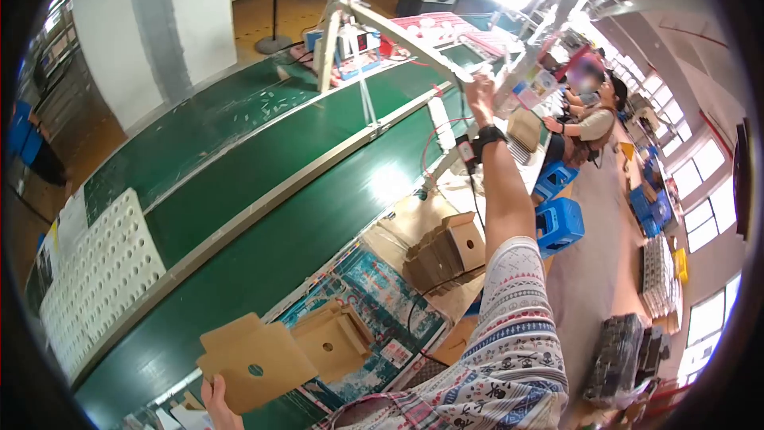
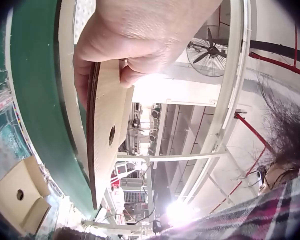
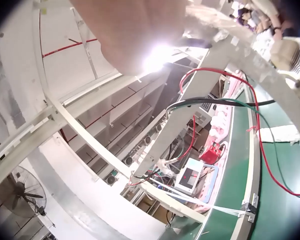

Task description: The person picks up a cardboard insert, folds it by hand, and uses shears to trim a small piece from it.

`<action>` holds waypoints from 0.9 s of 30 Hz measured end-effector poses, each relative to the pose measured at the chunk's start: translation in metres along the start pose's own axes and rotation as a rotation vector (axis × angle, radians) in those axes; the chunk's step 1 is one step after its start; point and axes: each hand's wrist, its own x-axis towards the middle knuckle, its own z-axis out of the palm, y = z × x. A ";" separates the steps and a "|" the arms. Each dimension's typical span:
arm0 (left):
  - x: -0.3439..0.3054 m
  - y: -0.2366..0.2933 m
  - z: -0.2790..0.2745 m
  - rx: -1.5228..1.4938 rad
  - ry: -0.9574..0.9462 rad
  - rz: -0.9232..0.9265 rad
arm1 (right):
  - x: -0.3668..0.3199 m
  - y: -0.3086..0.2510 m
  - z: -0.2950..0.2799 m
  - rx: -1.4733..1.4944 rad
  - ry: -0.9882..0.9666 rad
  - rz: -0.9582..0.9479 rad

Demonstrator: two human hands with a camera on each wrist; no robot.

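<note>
A flat brown cardboard piece [image 1: 255, 358] with a round hole is gripped at its edge by my left hand [image 1: 219, 406]. In the left wrist view the thumb and fingers of that hand [image 2: 135, 37] pinch the cardboard [image 2: 107, 120] from both sides. My right arm reaches far forward, the right hand [image 1: 480, 99] raised beside the end of a pale metal beam [image 1: 406, 38]. The right wrist view shows this hand [image 3: 135, 35] large and blurred; whether its fingers hold anything is hidden. Another holed cardboard box [image 1: 330, 342] lies beside the held piece.
A green conveyor [image 1: 318, 231] with a metal rail runs diagonally. Stacked cardboard [image 1: 446, 255] stands near my right sleeve. A white perforated tray [image 1: 103, 279] lies at the left. Blue crates [image 1: 559, 224] and a seated person [image 1: 597, 123] are at the right. Wires hang near the beam.
</note>
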 end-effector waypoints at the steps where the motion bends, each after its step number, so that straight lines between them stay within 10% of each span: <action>1: 0.004 0.011 0.006 -0.277 -0.035 -0.082 | 0.002 0.003 0.003 -0.045 -0.087 0.057; 7: -0.003 0.024 0.001 -0.509 0.020 -0.119 | -0.056 -0.064 -0.033 0.002 0.402 -0.427; 8: -0.004 0.026 -0.002 -0.514 0.000 -0.105 | -0.083 -0.088 -0.036 0.209 0.313 -0.491; 10: -0.007 0.038 -0.009 -0.463 -0.030 -0.119 | -0.158 -0.130 -0.032 1.002 -0.499 -0.310; 11: -0.011 0.041 -0.013 -0.438 -0.052 -0.120 | -0.214 -0.152 -0.021 0.789 -0.576 -0.599; 12: -0.015 0.040 -0.016 -0.411 -0.099 -0.114 | -0.272 -0.178 -0.022 1.133 -0.973 -0.468; 16: -0.034 0.024 -0.041 -0.291 -0.228 0.041 | -0.429 -0.255 -0.056 0.898 -1.681 -0.766; 27: -0.126 -0.056 -0.167 -0.066 -0.265 0.170 | -0.620 -0.304 -0.122 0.674 -2.038 -0.606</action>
